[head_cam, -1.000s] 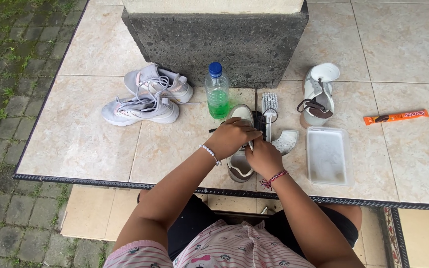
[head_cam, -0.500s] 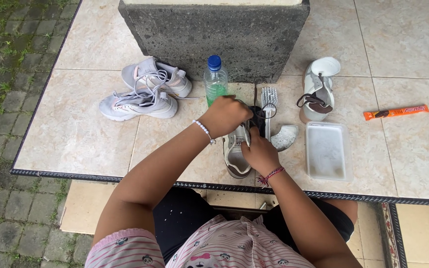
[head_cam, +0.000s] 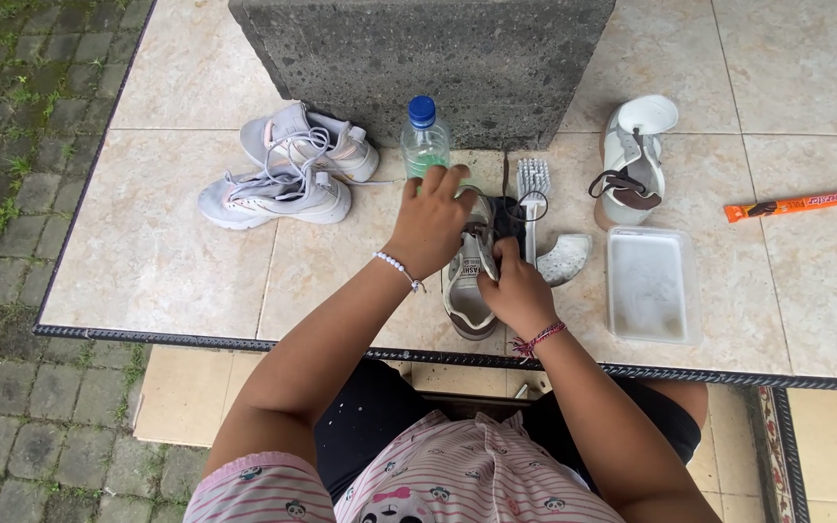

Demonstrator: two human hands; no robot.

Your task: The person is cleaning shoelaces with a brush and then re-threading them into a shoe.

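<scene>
A person seated at a tiled floor ledge [head_cam: 176, 261] looks down on their own two bare hands. Nearest, at centre, a beige-and-white sneaker [head_cam: 465, 291] lies with its opening facing the viewer. The right hand [head_cam: 515, 289] is closed on the dark lace and tongue at the shoe's top. The left hand [head_cam: 430, 225], at eleven o'clock from the shoe, is curled over its front; whether it grips the lace cannot be seen. This looks like the unlacing step; the next move would call for a steady pull on the lace while the shoe is held down. At three o'clock sits an empty white tray [head_cam: 648, 285]. Farther, at twelve o'clock, stand a scrubbing brush [head_cam: 533, 182] and a blue-capped plastic bottle [head_cam: 424, 143]; at ten o'clock, a pair of grey sneakers [head_cam: 288, 177]; at one o'clock, the matching shoe [head_cam: 634, 160].
</scene>
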